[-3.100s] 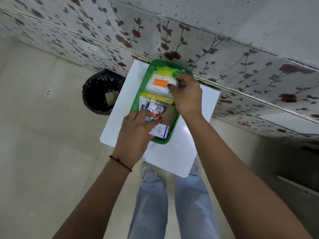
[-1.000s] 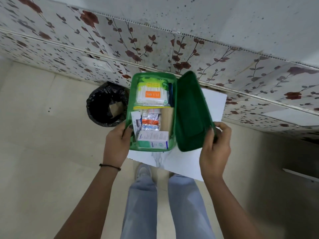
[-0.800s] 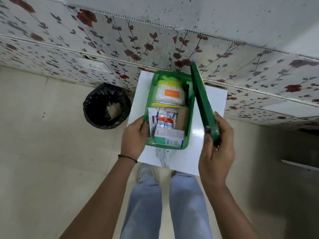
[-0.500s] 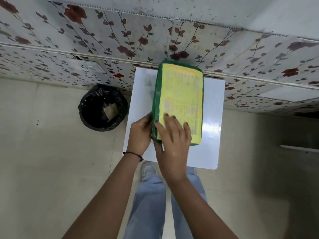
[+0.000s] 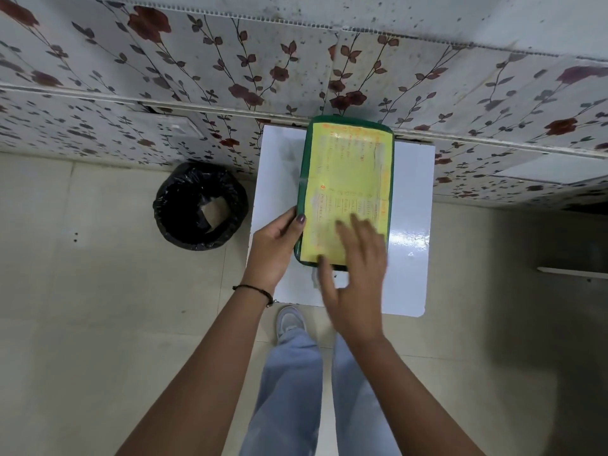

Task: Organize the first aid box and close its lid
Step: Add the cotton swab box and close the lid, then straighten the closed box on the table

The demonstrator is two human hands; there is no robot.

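Note:
The green first aid box (image 5: 345, 179) lies on the small white table (image 5: 411, 225) with its lid down; a yellow printed label covers the lid. The contents are hidden under the lid. My left hand (image 5: 274, 250) grips the box's near left corner, thumb on the lid's edge. My right hand (image 5: 357, 274) is blurred with motion, fingers spread, over the lid's near end; whether it touches the lid I cannot tell.
A round bin with a black liner (image 5: 200, 205) stands on the tiled floor left of the table. A floral-patterned wall (image 5: 230, 67) runs right behind the table. My legs and a shoe (image 5: 289, 320) are below the table's near edge.
The open lid was swung over from the right and shut onto the box. My right hand, pressing the lid half a second ago, has slid back toward me. My left hand stays at the corner.

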